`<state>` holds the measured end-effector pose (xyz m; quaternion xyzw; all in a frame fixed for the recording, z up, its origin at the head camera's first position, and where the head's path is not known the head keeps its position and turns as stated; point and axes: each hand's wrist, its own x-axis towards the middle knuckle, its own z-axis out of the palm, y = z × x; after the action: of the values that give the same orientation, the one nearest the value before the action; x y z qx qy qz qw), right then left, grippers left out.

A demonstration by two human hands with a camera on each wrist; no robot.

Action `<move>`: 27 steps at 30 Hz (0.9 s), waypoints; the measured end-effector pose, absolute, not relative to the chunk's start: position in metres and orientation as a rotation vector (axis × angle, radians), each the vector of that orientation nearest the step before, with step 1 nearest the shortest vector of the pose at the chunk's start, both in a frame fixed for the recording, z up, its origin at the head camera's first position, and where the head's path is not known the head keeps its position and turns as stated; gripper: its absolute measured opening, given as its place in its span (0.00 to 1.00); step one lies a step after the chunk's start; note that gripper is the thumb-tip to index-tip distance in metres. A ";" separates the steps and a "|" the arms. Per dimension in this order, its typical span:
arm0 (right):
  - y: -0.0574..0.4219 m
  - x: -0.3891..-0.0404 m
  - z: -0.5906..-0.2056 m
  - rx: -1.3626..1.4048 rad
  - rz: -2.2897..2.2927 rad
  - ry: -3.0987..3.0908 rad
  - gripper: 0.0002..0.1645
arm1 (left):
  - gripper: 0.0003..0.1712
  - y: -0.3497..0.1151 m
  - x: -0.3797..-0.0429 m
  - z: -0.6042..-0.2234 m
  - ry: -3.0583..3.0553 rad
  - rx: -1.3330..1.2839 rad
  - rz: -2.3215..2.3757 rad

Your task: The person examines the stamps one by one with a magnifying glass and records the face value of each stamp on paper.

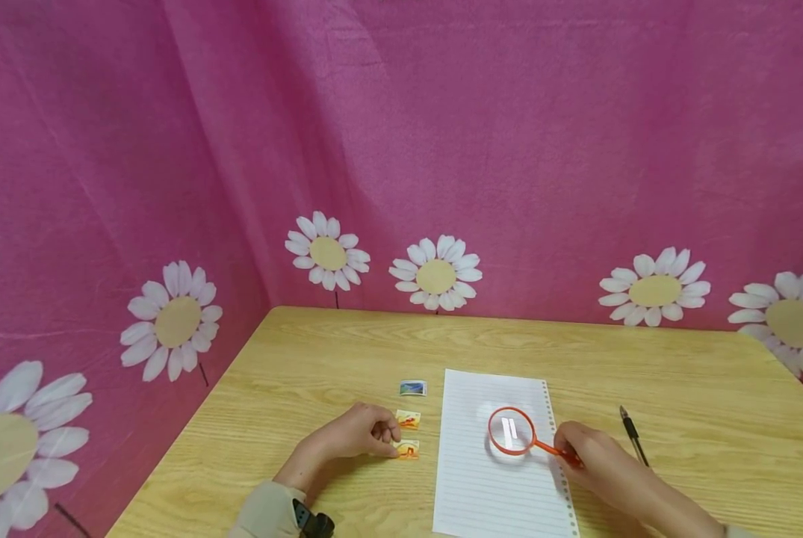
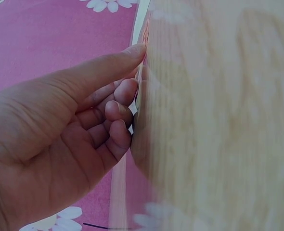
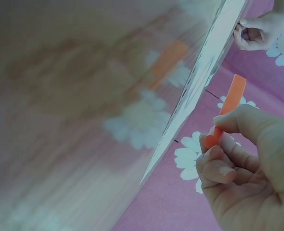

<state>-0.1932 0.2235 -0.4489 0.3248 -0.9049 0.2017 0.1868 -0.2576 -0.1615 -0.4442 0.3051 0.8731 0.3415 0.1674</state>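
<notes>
My right hand (image 1: pixel 599 459) grips the handle of a red-orange magnifying glass (image 1: pixel 512 431) and holds its round lens over a lined sheet of paper (image 1: pixel 488 497). Thumb and fingers close on the orange handle (image 3: pixel 232 98) in the right wrist view. Left of the sheet, three small stamps lie in a column: a blue one (image 1: pixel 413 388) at the far end and two yellow ones nearer. My left hand (image 1: pixel 357 433) rests on the table with loosely bent fingers. Its thumb touches the left edge of the nearest yellow stamp (image 1: pixel 409 450), while the forefinger lies beside the middle yellow stamp (image 1: pixel 408 420).
A black pen (image 1: pixel 633 433) lies right of the sheet, close beyond my right hand. The light wooden table (image 1: pixel 347 336) meets a pink curtain (image 1: pixel 509 149) with white daisies at its back and left edges. A dark watch (image 1: pixel 312 521) is on my left wrist.
</notes>
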 end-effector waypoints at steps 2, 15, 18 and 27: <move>0.221 -0.194 -0.449 0.939 0.571 -2.536 0.22 | 0.06 -0.162 -0.258 -0.444 2.485 0.866 0.969; 0.209 -0.199 -0.449 1.052 0.600 -2.518 0.21 | 0.06 -0.162 -0.259 -0.446 2.490 0.851 0.971; 0.206 -0.199 -0.446 1.061 0.603 -2.553 0.20 | 0.06 -0.162 -0.259 -0.447 2.492 0.847 0.968; 0.194 -0.202 -0.447 1.132 0.615 -2.483 0.21 | 0.06 -0.162 -0.259 -0.446 2.499 0.857 0.967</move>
<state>-0.2018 0.1939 -0.4469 0.3988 -0.8745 0.2165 0.1712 -0.2586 -0.1619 -0.4458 0.3006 0.8764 0.3391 0.1632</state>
